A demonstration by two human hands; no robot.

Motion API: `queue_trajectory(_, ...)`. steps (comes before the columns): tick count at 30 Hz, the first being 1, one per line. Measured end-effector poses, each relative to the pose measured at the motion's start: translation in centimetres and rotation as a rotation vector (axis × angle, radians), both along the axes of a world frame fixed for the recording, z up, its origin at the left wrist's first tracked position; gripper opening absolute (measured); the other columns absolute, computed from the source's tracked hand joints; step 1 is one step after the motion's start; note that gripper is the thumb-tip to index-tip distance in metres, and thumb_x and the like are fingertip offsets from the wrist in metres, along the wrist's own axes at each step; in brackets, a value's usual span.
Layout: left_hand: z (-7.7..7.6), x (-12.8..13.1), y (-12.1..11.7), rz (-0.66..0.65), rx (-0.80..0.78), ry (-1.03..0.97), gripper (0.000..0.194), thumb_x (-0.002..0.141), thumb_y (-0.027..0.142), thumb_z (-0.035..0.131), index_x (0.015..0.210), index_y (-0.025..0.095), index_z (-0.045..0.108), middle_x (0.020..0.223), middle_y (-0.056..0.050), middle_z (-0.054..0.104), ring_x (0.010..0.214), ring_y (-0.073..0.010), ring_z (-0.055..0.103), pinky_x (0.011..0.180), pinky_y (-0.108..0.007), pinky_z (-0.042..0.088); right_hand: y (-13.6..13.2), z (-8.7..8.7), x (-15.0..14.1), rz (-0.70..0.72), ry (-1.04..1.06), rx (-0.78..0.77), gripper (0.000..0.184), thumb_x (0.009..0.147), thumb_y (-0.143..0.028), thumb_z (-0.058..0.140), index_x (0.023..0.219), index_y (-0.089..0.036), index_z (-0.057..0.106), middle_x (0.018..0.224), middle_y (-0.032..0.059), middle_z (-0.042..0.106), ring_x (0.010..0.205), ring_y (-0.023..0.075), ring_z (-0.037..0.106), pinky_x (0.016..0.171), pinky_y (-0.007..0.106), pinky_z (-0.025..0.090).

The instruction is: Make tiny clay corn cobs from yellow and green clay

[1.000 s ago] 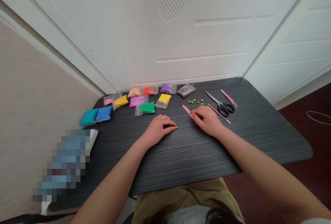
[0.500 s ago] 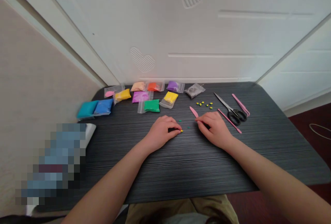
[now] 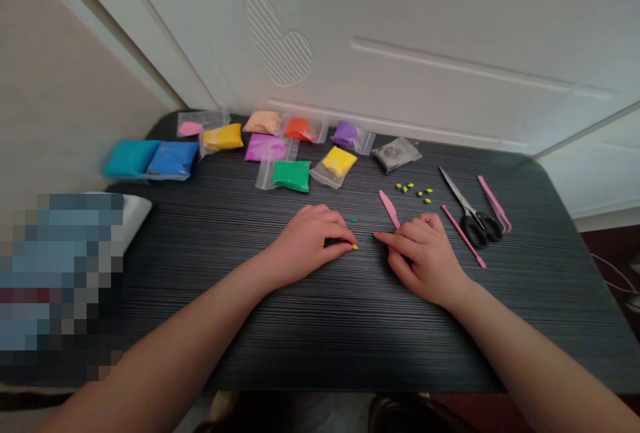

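Note:
My left hand (image 3: 323, 238) is closed in a pinch, thumb and index finger on a tiny yellow piece of clay (image 3: 355, 246) at the tabletop. My right hand (image 3: 420, 253) has its index finger stretched out, its tip at a tiny green clay piece (image 3: 371, 238); the thumb stays apart. Another small green piece (image 3: 354, 220) lies just beyond the left fingertips. A pink plastic knife (image 3: 387, 206) rests on the table, its lower end hidden by the right hand. Several yellow-and-green clay bits (image 3: 419, 194) are grouped behind that hand.
Bags of coloured clay, among them a green one (image 3: 291, 175) and a blue one (image 3: 173, 158), line the back and left. Scissors (image 3: 470, 210), a pink stick tool (image 3: 463, 236) and pink tweezers (image 3: 495, 204) lie right. A white panel (image 3: 425, 100) stands behind the dark table (image 3: 310, 333).
My right index finger has reached left to a green piece, away from the knife. The left hand keeps its pinch on the yellow piece. The camera view has tilted downward.

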State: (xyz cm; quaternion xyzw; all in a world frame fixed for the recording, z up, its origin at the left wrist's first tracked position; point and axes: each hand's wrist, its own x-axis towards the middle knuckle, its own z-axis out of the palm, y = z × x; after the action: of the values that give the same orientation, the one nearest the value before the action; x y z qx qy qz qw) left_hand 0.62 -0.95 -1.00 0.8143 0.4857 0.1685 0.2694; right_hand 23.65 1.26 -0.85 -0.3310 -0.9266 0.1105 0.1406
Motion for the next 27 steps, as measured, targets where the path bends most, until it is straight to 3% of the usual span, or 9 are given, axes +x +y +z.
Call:
queue_trajectory(12,0.07,0.06,0.08,-0.012,0.005,0.032,0.017,0.080,0.031,0.054,0.091,0.028,0.066,0.087,0.002,0.062,0.088,-0.0153,0.049,0.079,-0.030,0.033,0.18,0.19,-0.10,0.025,-0.044,-0.025,0.028,0.082,-0.021,0.045,0.107,-0.021,0.058,0.077,0.0015,0.058,0.073,0.0153,0.047,0.079,0.039,0.027)
queue_trajectory(17,0.23,0.09,0.01,0.017,0.003,-0.056,0.015,0.078,0.029,0.056,0.089,0.027,0.066,0.086,0.002,0.063,0.088,-0.0151,0.052,0.081,-0.030,0.035,0.25,0.13,-0.02,0.031,-0.050,-0.033,0.029,0.082,-0.022,0.045,0.107,-0.021,0.059,0.076,0.0024,0.059,0.073,0.0157,0.047,0.079,0.039,0.027)
queue_trajectory(21,0.52,0.05,-0.05,0.231,-0.043,-0.247,0.013,0.077,0.026,0.056,0.083,0.022,0.067,0.080,0.002,0.064,0.077,-0.0123,0.056,0.073,-0.025,0.041,0.20,0.12,-0.02,0.038,-0.056,-0.040,0.030,0.082,-0.022,0.044,0.109,-0.021,0.058,0.077,0.0032,0.059,0.075,0.0165,0.048,0.080,0.039,0.026)
queue_trajectory(27,0.31,-0.45,0.34,0.561,-0.011,-0.377,0.018,0.079,0.030,0.052,0.084,0.017,0.063,0.073,0.002,0.063,0.063,-0.0099,0.055,0.058,-0.021,0.042,0.12,0.19,-0.18,0.041,-0.065,-0.033,0.030,0.082,-0.022,0.044,0.108,-0.021,0.058,0.077,0.0027,0.058,0.074,0.0162,0.048,0.080,0.040,0.026)
